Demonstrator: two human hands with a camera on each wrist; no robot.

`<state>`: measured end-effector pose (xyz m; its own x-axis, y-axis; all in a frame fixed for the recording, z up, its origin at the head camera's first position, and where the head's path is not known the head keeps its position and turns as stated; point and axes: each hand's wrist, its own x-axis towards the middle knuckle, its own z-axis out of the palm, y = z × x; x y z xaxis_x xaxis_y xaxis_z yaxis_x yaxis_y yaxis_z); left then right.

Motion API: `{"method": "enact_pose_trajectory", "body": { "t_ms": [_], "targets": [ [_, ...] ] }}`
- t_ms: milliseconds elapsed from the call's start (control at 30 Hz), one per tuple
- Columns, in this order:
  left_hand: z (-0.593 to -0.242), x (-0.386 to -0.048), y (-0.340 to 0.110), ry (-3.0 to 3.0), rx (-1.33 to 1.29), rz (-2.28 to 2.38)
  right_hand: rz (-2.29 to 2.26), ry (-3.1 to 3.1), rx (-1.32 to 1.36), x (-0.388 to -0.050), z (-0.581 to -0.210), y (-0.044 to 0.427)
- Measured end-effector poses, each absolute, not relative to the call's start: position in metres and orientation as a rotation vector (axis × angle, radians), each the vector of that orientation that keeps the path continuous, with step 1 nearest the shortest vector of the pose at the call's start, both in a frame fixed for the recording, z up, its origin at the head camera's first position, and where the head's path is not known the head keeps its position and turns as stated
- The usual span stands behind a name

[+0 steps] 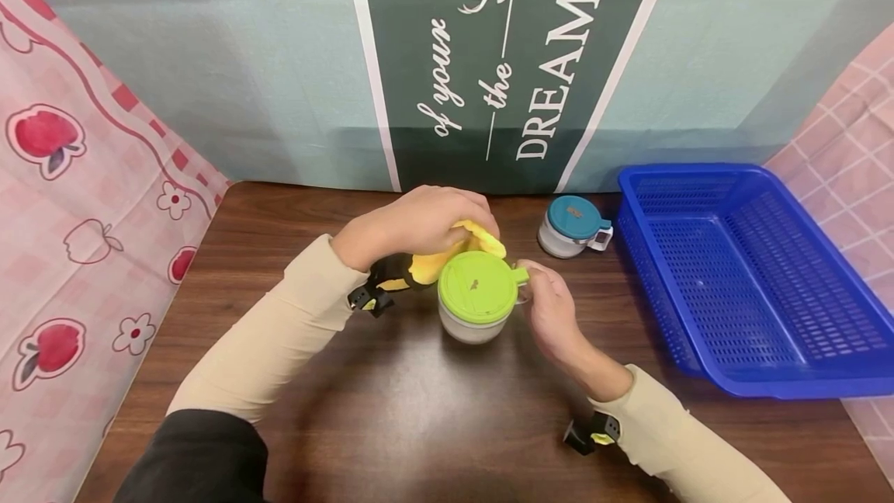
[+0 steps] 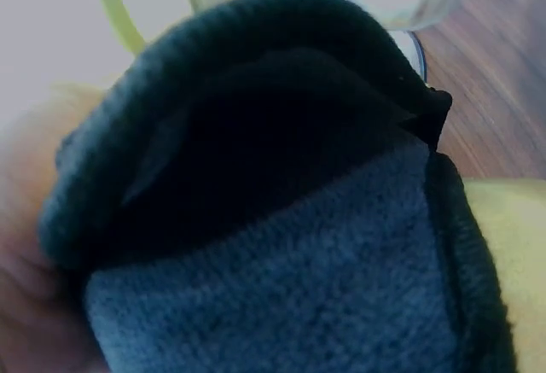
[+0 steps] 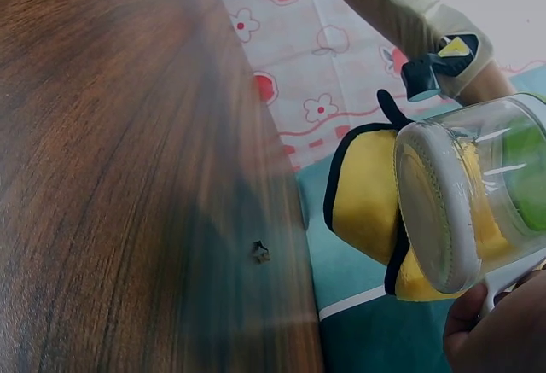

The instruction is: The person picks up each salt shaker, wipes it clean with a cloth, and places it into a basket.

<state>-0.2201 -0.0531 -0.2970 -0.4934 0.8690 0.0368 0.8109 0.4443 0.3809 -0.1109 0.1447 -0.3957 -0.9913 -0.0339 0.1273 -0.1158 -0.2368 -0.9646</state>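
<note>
My right hand grips the handle of a clear glass jar with a lime-green lid. The right wrist view shows the jar's pale base raised off the table. In my left hand is a yellow cleaning cloth with black edging, held against the jar's far left side. Up close in the left wrist view, the folded cloth's grey face hides most of the fingers. A second jar, with a teal-blue lid, stands beyond my right hand.
A blue perforated plastic basket sits on the right of the brown wooden table. Behind the table hangs a green and pale-blue cloth with printed lettering. Pink patterned cloth borders the left side.
</note>
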Motion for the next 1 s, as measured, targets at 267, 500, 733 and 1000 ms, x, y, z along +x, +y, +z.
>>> {"method": "enact_pose_trajectory", "body": {
  "t_ms": [267, 500, 733, 1000],
  "targets": [
    [-0.298, -0.220, -0.060, 2.560, 1.444, 0.545, 2.446, -1.853, 0.193, -0.111, -0.395, 0.147],
    [-0.301, -0.220, -0.069, 2.572, 1.407, 0.621, 2.395, -1.867, 0.179, -0.112, -0.395, 0.151],
    [-0.305, -0.220, -0.079, 2.546, 1.408, 0.733, 2.411, -1.806, 0.157, -0.115, -0.394, 0.152],
    [-0.311, -0.218, -0.089, 2.542, 1.414, 0.829, 2.443, -1.765, 0.135, -0.117, -0.393, 0.155]
  ]
}}
